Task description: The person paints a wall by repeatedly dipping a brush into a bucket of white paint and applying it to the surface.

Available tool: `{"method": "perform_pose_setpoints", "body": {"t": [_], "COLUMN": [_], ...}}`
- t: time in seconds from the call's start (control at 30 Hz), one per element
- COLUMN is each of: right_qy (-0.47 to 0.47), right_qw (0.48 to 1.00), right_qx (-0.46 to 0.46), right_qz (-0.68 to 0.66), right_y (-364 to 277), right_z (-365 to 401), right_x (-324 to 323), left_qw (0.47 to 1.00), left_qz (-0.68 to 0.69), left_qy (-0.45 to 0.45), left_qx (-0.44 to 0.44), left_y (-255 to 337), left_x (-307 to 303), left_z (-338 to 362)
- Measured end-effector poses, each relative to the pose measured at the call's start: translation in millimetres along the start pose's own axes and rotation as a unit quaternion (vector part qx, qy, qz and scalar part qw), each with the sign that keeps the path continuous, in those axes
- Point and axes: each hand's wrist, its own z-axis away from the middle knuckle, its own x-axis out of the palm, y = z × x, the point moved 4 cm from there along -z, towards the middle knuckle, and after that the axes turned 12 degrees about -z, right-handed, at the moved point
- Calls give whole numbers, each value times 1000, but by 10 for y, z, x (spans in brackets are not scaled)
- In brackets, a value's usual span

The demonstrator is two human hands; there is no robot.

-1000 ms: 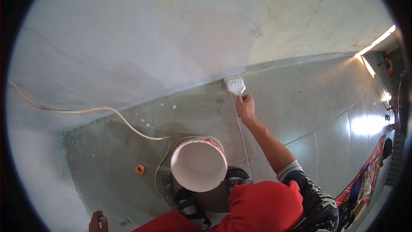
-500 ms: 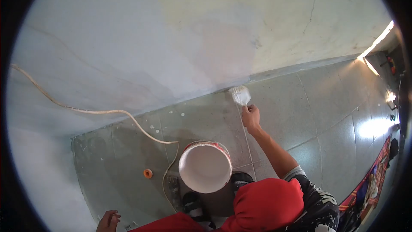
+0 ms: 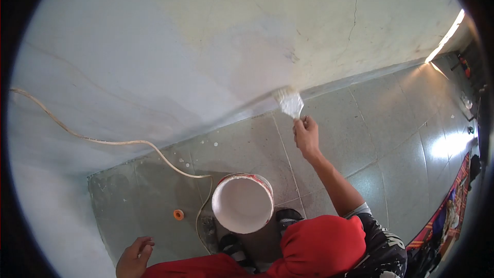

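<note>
The right hand (image 3: 307,136) grips the handle of a wide flat paintbrush (image 3: 291,104), thumb and fingers closed round it, the arm stretched forward from a dark patterned sleeve (image 3: 378,247) with a grey cuff. The brush points away from the person, its bristles up at the foot of the wall (image 3: 170,46), where the wall meets the grey tiled floor (image 3: 334,128); whether they touch the wall is hard to tell. White paint covers much of the brush head. The left hand (image 3: 135,258) is well apart from it, at the lower left near the red trousers (image 3: 321,247), fingers loosely bent and holding nothing.

Between the two hands, in front of the feet, a round bucket (image 3: 243,203) stands upright on the floor, pale inside, with red marks round its rim. A pale cord (image 3: 123,142) runs from the far left across the wall and floor, then bends down just beside the bucket. An orange ring (image 3: 178,214) lies on the floor left of the cord, and white spots (image 3: 188,163) dot the tiles near the wall. A thin crack (image 3: 355,7) marks the upper wall. At the far right lies a red patterned cloth (image 3: 429,226).
</note>
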Motion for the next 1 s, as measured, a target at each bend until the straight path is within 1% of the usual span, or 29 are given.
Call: {"method": "perform_pose_setpoints", "body": {"t": [0.03,0.07,0.1,0.13,0.17,0.2,0.23,0.27,0.3,0.33,0.37,0.4,0.43,0.47,0.5,0.53,0.57,0.6,0.63,0.7,0.73,0.8,0.83,0.9,0.93,1.0], "right_qy": [-1,6,13,12,12,12,11,-8,-27,-27,-50,-73,-74,-80,-87,-89,-79,-70,-73,-14,-15,-4,-5,10,9,-11], "right_qw": [1000,998,992,992,990,988,988,994,997,996,998,994,995,992,987,987,993,997,997,994,994,985,985,981,981,992], "right_qx": [-1,15,30,28,57,87,87,78,70,74,35,-5,-4,-29,-55,-55,-41,-27,-28,36,35,96,94,137,136,87], "right_qz": [0,60,121,122,126,127,125,77,31,33,-22,-75,-71,-95,-121,-119,-74,-30,-29,98,99,141,143,137,138,95], "right_y": [273,593,668,712,634,561,447,155,-127,-425,-772,-948,-931,-923,-922,-794,-525,-239,53,634,718,881,915,975,863,498], "right_z": [-98,-225,-254,-308,-323,-336,-353,-290,-176,0,179,269,284,308,321,301,236,164,94,-49,-89,-160,-217,-349,-335,-270], "right_x": [-39,-97,-100,-103,-13,78,135,225,295,341,405,448,455,462,474,453,389,323,259,115,146,163,200,289,353,459], "left_qw": [1000,1000,1000,999,999,999,998,998,996,994,994,989,982,983,976,968,969,964,958,957,955,957,959,960,960,958], "left_qz": [11,13,-10,-34,-32,-39,-48,-49,-51,-51,-50,-40,-29,-25,-44,-64,-62,-66,-71,-93,-115,-117,-120,-120,-122,-125], "left_qy": [-10,-9,-19,-29,-27,-20,-13,-12,-16,-21,-24,-22,-20,-23,-12,0,1,4,8,-1,-12,-15,-18,-11,-6,-3], "left_qx": [-8,-8,-4,1,1,25,48,47,71,95,93,138,183,183,212,241,241,259,277,274,274,265,255,255,254,257], "left_y": [25,31,31,46,86,161,240,318,431,528,584,667,734,746,779,804,810,837,868,949,975,976,957,908,883,882], "left_x": [8,5,13,24,25,11,-21,-46,-51,-52,-53,-48,-37,-17,-8,1,13,34,49,37,34,23,22,25,20,4], "left_z": [-22,-59,-102,-143,-187,-231,-260,-282,-299,-314,-339,-356,-370,-401,-435,-454,-466,-458,-444,-386,-359,-340,-337,-349,-356,-337]}}
